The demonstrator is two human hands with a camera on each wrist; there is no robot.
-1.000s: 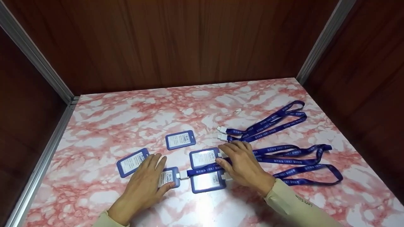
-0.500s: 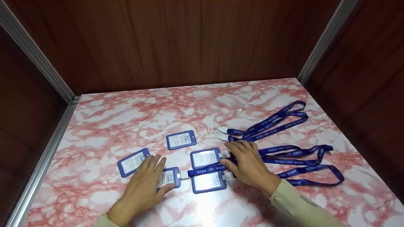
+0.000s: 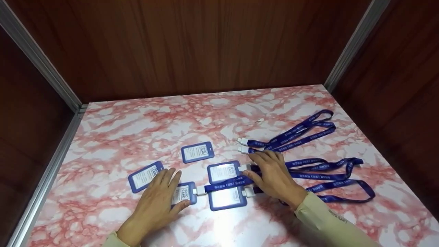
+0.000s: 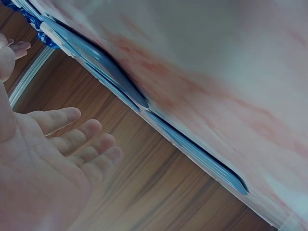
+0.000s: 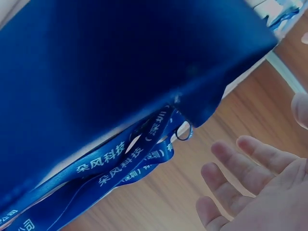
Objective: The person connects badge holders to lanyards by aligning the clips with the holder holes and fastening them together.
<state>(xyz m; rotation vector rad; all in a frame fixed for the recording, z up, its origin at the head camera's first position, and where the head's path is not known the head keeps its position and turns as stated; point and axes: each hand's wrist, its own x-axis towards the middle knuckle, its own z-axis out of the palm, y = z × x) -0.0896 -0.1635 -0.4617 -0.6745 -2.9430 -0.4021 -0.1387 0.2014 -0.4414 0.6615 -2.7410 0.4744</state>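
Observation:
My left hand [image 3: 154, 200] is held over the lower-left ID card holder [image 3: 185, 193], hiding part of it; in the left wrist view the fingers [image 4: 77, 139] are spread and hold nothing. That holder joins a blue lanyard [image 3: 223, 184] by a white clip [image 3: 201, 190]. The strap runs right, across two more blue-framed holders, an upper one [image 3: 223, 171] and a lower one [image 3: 227, 200], both clipped to lanyards. Over these straps lies my right hand [image 3: 274, 175], covering parts of them. In the right wrist view its relaxed fingers [image 5: 231, 168] are apart from the printed lanyards [image 5: 120, 159].
Two loose card holders, one at the left [image 3: 144, 176] and one farther back [image 3: 197, 152], have no lanyard attached. Two loose lanyards [image 3: 291, 135] lie at the back right. Lanyard loops [image 3: 356, 190] extend right. Dark wood panels [image 3: 205, 44] enclose the marbled tabletop [image 3: 137, 123].
My right hand has slid a little to the right along the straps, uncovering the white clips of the two middle holders. My left hand stays in nearly the same place.

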